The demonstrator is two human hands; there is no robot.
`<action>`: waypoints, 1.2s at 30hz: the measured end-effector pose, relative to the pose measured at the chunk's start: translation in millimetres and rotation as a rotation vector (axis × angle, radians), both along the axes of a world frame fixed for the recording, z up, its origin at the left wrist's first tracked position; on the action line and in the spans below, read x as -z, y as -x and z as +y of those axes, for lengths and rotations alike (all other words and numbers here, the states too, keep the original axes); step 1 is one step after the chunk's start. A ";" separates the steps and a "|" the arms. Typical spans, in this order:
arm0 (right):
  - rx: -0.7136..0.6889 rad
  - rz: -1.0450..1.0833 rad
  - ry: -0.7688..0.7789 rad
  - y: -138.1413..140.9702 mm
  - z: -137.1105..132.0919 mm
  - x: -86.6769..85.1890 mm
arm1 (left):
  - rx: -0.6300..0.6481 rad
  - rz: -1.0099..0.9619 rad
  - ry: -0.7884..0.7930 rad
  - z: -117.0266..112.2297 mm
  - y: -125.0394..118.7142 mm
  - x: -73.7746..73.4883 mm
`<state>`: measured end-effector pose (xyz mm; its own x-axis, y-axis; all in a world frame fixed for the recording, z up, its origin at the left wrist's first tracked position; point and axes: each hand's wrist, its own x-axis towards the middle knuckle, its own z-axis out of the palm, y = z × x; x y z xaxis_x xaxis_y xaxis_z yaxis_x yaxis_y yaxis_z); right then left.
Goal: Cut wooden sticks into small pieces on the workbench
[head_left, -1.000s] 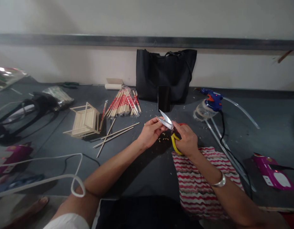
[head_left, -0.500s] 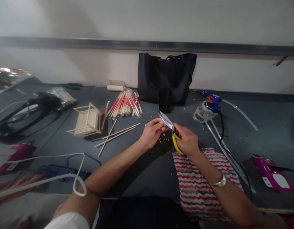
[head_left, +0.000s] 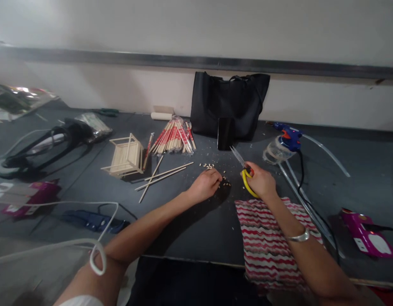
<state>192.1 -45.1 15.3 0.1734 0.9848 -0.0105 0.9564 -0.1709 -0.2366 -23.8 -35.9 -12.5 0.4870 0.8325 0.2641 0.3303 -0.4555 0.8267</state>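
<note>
The left hand (head_left: 205, 185) (curled, back upward) hides whether it holds anything.

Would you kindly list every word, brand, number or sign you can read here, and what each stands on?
No text is readable.
Wrapped sticks: red printing, too blurred.
Blue glue gun: any marking too small.
Purple box at right: any lettering too blurred.
Scissors: no lettering visible.

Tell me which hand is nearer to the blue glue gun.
Right. The right hand, holding the scissors, is just nearer-side and left of the glue gun; the left hand is much farther left, beside small cut pieces.
</note>
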 end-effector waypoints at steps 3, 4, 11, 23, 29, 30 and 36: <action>0.031 -0.015 0.053 0.9 -0.3 -5.1 | 0.004 0.025 -0.052 -7.6 15.6 -8.3; 0.040 -0.018 0.068 0.8 -0.6 -7.5 | -0.013 0.057 -0.078 -11.6 23.3 -13.5; -0.022 -0.079 0.162 -5.7 -7.1 -20.7 | -0.138 0.687 -0.175 -64.2 114.9 -40.5; -0.063 -0.282 0.254 -18.3 -14.5 -30.8 | -0.399 1.106 -0.172 -143.6 236.6 -37.7; -0.070 -0.369 0.279 -13.2 -17.7 -37.3 | -0.319 1.106 -0.183 -139.6 229.9 -52.0; -0.071 -0.379 0.285 -11.3 -18.4 -38.9 | -0.308 1.104 -0.178 -138.3 231.0 -53.3; -0.103 -0.428 0.298 -2.3 -24.0 -42.1 | -0.254 0.957 -0.326 -126.6 255.1 -51.8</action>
<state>194.3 -69.2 57.4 0.1260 0.9621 -0.2418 0.9721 -0.0712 0.2233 -278.9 -162.5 39.2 0.4323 0.8972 0.0903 0.9000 -0.4355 0.0184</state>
